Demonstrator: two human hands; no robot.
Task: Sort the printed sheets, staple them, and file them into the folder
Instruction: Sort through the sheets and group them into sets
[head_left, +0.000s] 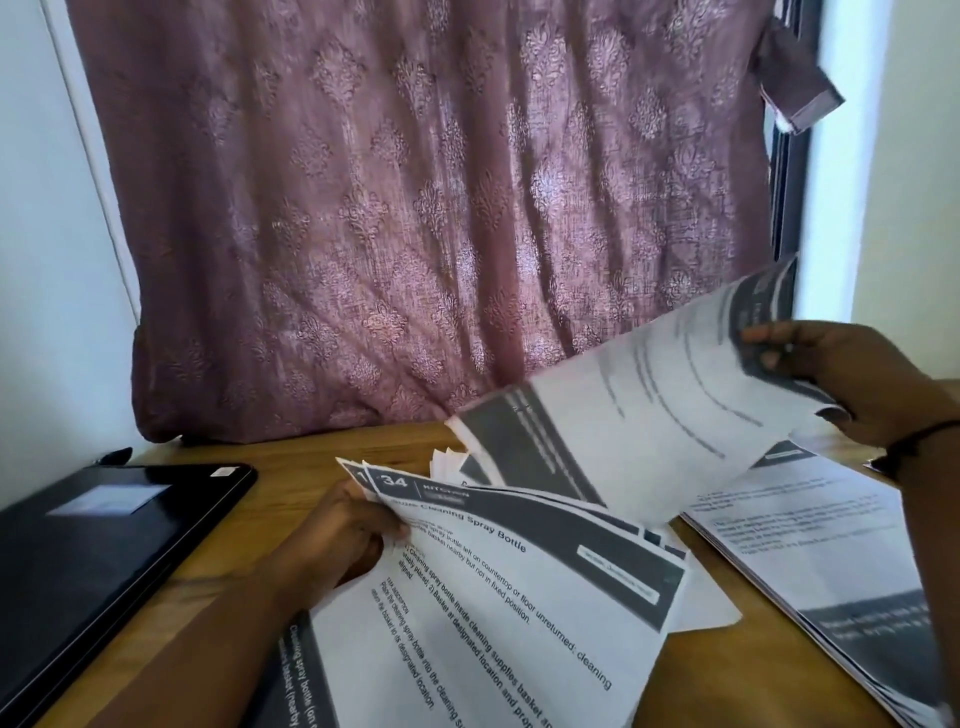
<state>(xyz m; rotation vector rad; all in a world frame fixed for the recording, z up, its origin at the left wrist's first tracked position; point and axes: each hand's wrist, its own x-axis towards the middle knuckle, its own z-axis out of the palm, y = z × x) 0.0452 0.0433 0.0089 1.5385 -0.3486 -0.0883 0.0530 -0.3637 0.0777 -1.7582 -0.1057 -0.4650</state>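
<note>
My left hand (345, 540) grips a fanned bundle of printed sheets (519, 587) by its left edge, thumb on the top page, which is numbered 34 and headed "Cleaning Spray Bottle". My right hand (841, 379) pinches the far edge of a single printed sheet (649, 415), held up above the bundle and blurred. A second pile of printed sheets (821, 551) lies flat on the table at the right, below my right hand. A black folder (98, 561) lies at the left of the table. No stapler is in view.
The wooden table (291, 457) meets a mauve patterned curtain (415, 218) that hangs behind it. A black pen (117, 456) lies just beyond the folder's far edge. A white wall stands at the left, a window frame at the right.
</note>
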